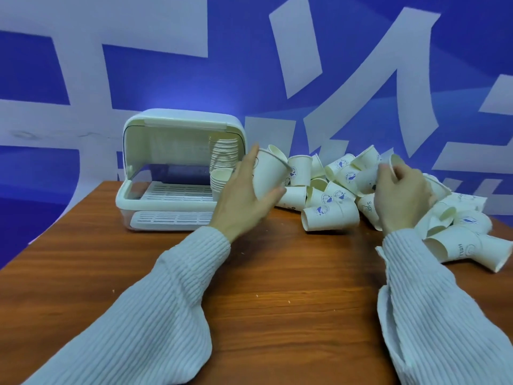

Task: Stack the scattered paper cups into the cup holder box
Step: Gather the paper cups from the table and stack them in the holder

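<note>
Beside the cup holder box [177,162], the left hand [244,198] grips a light, crushable paper cup [269,173] round its wall; the right hand [402,195] pinches another cup's rim [393,162].

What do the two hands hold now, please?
Left hand: grips one paper cup.
Right hand: pinches another cup's rim in the pile.

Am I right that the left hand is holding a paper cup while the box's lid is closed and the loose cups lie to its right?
Not quite: the head view shows the box with its lid open. The left hand does hold a paper cup, and the loose cups lie right of the box.
</note>
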`<act>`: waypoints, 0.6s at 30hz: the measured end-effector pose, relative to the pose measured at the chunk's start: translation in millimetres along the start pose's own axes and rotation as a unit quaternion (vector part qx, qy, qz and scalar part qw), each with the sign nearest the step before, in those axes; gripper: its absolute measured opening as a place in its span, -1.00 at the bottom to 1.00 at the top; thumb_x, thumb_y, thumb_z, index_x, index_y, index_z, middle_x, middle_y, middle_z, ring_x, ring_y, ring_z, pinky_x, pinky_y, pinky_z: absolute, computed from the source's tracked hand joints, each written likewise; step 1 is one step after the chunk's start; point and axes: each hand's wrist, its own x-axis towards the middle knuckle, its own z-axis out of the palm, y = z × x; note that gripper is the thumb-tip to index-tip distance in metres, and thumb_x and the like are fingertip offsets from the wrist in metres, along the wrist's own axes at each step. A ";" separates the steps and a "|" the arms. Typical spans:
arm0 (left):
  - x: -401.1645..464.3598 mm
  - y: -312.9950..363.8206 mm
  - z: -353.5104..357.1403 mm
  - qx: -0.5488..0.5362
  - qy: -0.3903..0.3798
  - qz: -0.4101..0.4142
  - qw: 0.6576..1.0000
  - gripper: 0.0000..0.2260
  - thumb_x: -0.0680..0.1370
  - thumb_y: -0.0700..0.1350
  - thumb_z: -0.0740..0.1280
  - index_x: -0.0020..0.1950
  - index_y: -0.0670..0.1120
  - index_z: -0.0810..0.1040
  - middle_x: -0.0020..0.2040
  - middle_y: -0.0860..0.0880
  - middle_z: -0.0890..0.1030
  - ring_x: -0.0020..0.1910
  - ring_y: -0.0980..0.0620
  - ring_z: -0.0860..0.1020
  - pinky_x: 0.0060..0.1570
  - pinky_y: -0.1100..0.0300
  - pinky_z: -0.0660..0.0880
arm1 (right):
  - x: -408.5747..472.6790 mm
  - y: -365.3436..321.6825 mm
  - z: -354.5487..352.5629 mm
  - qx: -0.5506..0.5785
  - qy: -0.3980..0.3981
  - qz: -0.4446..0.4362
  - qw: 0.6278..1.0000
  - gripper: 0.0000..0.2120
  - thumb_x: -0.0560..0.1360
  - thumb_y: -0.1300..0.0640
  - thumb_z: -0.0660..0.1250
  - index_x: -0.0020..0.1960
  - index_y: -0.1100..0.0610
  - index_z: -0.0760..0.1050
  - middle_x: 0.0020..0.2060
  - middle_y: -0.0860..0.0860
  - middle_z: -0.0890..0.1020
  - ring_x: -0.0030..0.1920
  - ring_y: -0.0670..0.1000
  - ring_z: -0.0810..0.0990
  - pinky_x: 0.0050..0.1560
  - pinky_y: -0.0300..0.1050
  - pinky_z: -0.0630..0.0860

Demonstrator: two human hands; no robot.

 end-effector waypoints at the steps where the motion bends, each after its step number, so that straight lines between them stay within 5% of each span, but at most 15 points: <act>1: 2.6 0.2 -4.1 -0.011 0.015 -0.007 1.000 -0.18 0.54 0.16 0.45 0.67 0.07 0.08 0.60 0.06 0.28 0.52 0.11 0.28 0.42 0.18 0.24 | -0.1 -2.9 1.0 0.007 0.018 -0.013 1.000 -0.65 0.54 -0.06 0.19 -0.32 0.13 0.33 -0.41 0.00 0.40 -0.21 0.13 0.43 0.21 0.19 0.40; 4: 10.4 0.7 -18.9 -0.033 0.061 -0.034 0.997 -0.28 0.59 0.16 0.38 0.65 0.07 0.11 0.57 0.07 0.33 0.46 0.06 0.36 0.37 0.11 0.35 | -7.8 -21.6 5.2 0.108 0.003 -0.051 0.993 -0.73 0.56 -0.04 0.26 -0.20 0.10 0.53 -0.31 -0.04 0.58 -0.14 0.09 0.55 0.17 0.19 0.48; 8: 21.2 -5.3 -39.7 -0.076 0.134 -0.086 0.984 -0.39 0.62 0.10 0.36 0.60 0.05 0.20 0.39 0.12 0.41 0.30 0.12 0.40 0.11 0.37 0.32 | -39.2 -69.4 21.9 0.236 -0.143 -0.096 0.956 -0.84 0.60 0.09 0.28 -0.04 0.07 0.63 -0.18 -0.03 0.66 -0.10 0.00 0.60 -0.03 0.01 0.54; 13: 31.1 -19.7 -58.0 -0.122 0.202 -0.132 0.963 -0.33 0.56 0.09 0.39 0.61 0.04 0.19 0.43 0.02 0.46 0.34 0.00 0.46 0.30 0.08 0.41 | -68.0 -119.8 53.0 0.272 -0.240 -0.170 0.916 -0.82 0.61 0.14 0.36 0.17 -0.02 0.66 -0.06 -0.32 0.64 0.03 -0.28 0.59 0.10 -0.32 0.49; 16: 32.9 -22.9 -62.0 -0.156 0.233 -0.148 0.948 -0.27 0.56 0.05 0.40 0.64 0.03 0.11 0.46 -0.01 0.42 0.35 0.01 0.45 0.29 0.12 0.42 | -73.5 -138.8 73.8 0.247 -0.280 -0.227 0.900 -0.76 0.63 0.12 0.34 0.26 0.00 0.65 0.07 -0.16 0.71 0.09 -0.12 0.61 0.24 -0.14 0.52; 18: 33.6 -25.1 -62.5 -0.168 0.252 -0.150 0.941 -0.22 0.52 0.12 0.39 0.64 0.08 0.07 0.48 -0.01 0.40 0.37 -0.02 0.45 0.36 0.03 0.43 | -73.9 -146.3 83.9 0.218 -0.334 -0.257 0.880 -0.70 0.66 0.17 0.30 0.36 0.04 0.61 0.21 -0.05 0.70 0.13 -0.21 0.55 0.28 -0.36 0.42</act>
